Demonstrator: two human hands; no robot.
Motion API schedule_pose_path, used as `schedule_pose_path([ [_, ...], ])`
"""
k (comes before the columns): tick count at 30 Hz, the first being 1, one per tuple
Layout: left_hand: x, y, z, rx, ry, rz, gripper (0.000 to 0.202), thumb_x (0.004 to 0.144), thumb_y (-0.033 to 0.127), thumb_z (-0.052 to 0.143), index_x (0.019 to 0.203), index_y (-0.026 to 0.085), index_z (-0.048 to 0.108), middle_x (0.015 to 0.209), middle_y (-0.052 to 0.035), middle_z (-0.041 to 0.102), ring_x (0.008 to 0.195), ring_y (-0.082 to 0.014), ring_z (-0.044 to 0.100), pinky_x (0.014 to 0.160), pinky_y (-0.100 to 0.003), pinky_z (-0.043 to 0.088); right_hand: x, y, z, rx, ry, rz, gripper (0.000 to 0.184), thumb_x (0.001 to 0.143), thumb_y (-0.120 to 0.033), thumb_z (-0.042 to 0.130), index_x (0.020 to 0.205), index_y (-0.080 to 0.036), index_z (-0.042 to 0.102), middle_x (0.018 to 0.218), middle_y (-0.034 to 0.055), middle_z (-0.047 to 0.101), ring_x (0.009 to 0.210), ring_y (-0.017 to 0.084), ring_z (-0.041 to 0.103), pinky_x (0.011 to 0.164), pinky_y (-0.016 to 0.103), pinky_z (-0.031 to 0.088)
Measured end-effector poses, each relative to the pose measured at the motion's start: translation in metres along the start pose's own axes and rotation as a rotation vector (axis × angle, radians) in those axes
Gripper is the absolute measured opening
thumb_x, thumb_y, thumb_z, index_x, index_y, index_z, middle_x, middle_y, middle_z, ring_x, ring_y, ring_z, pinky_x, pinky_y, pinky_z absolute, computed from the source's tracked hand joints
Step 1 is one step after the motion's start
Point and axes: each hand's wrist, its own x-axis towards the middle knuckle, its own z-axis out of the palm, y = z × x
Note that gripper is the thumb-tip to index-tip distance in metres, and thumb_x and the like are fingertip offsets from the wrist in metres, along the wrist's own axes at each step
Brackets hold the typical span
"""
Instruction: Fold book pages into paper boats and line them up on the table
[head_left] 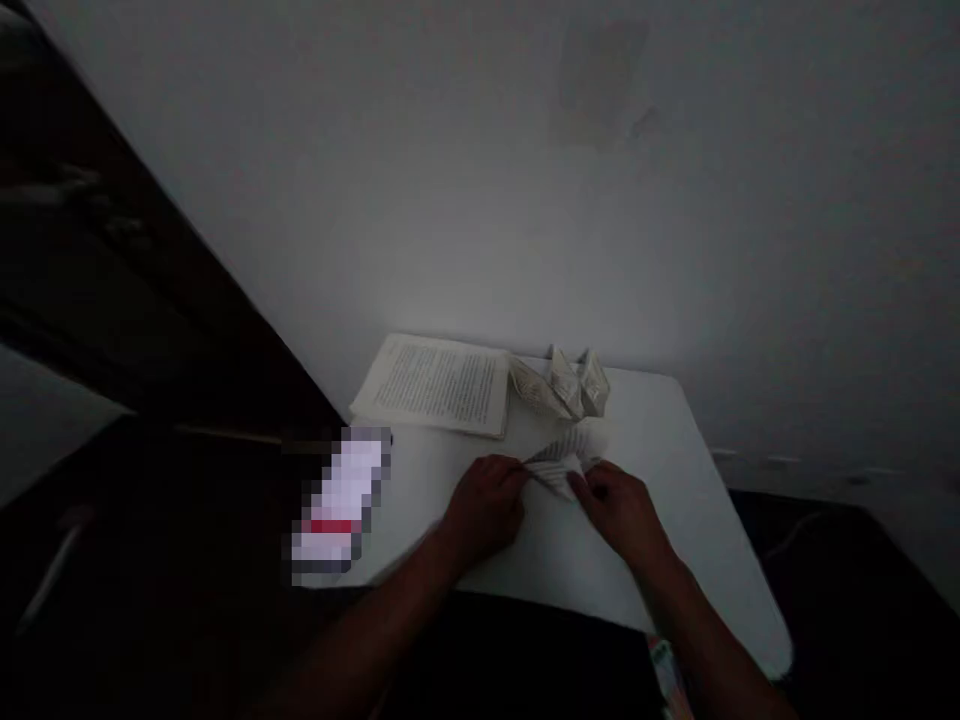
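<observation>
A: Operator, state of your hands?
B: Two in view. Your left hand [487, 500] is curled nearly closed, fingertips gripping the left end of one folded sheet [559, 462]. Your right hand [626, 505] is part-curled, thumb and fingers pinching that sheet's right side.
A: Where is the sheet?
B: Between your hands, over the one white table [667, 440], near its middle.
A: Remaining count?
B: Apparently three folded paper pieces [564, 382], bunched just beyond your sheet; they overlap, so you may take that number as probable. One stack of printed pages [439, 385] lies beside them, to your left. One phone-shaped device [345, 490] lies at the table's left edge.
A: Writing?
B: Printed lines on the page, too small for you to read. The device's display is pixelated, with one red band.
</observation>
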Motion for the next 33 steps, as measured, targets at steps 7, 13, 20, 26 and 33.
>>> schedule_pose_path([
  [7,-0.002,0.005,-0.002,0.012,-0.065,0.059,0.034,0.074,0.011,0.048,0.107,0.013,0.058,0.105,-0.0092,0.060,0.098,-0.0228,0.052,0.088,-0.039,0.044,-0.002,0.002,-0.001,0.034,0.012,-0.005,0.043,0.087,-0.040,0.045,0.050,-0.019,0.048,0.060,0.0009,0.052,0.053,0.012,0.051,0.056,0.024,0.038],
  [13,0.000,0.017,-0.001,0.040,-0.119,0.157,0.040,0.076,0.011,0.044,0.115,0.010,0.053,0.116,-0.0130,0.055,0.107,-0.0248,0.050,0.093,-0.039,0.042,-0.001,-0.001,-0.002,0.023,0.005,0.026,0.043,0.086,-0.041,0.045,0.049,-0.019,0.048,0.059,0.0008,0.052,0.053,0.012,0.052,0.056,0.025,0.039],
  [20,0.000,0.017,-0.002,0.057,-0.098,0.121,0.041,0.076,0.012,0.044,0.116,0.010,0.052,0.120,-0.0148,0.054,0.111,-0.0258,0.049,0.095,-0.041,0.041,0.000,-0.003,-0.003,0.014,-0.046,0.023,0.041,0.089,-0.035,0.040,0.054,-0.018,0.054,0.066,0.0030,0.056,0.059,0.013,0.054,0.060,0.025,0.040],
  [26,-0.001,0.017,-0.001,0.081,-0.118,0.103,0.042,0.075,0.014,0.045,0.117,0.008,0.052,0.124,-0.0150,0.052,0.114,-0.0274,0.047,0.098,-0.041,0.038,0.002,-0.002,-0.002,-0.023,-0.069,0.027,0.041,0.088,-0.034,0.040,0.053,-0.018,0.055,0.066,0.0031,0.055,0.059,0.013,0.054,0.060,0.025,0.040],
  [33,-0.002,0.015,0.001,0.075,-0.123,0.072,0.045,0.075,0.016,0.046,0.119,0.011,0.050,0.125,-0.0149,0.051,0.113,-0.0267,0.047,0.098,-0.043,0.037,0.005,-0.005,-0.004,-0.072,-0.106,0.046,0.042,0.088,-0.034,0.039,0.051,-0.018,0.054,0.067,0.0035,0.055,0.056,0.013,0.054,0.060,0.026,0.038],
])
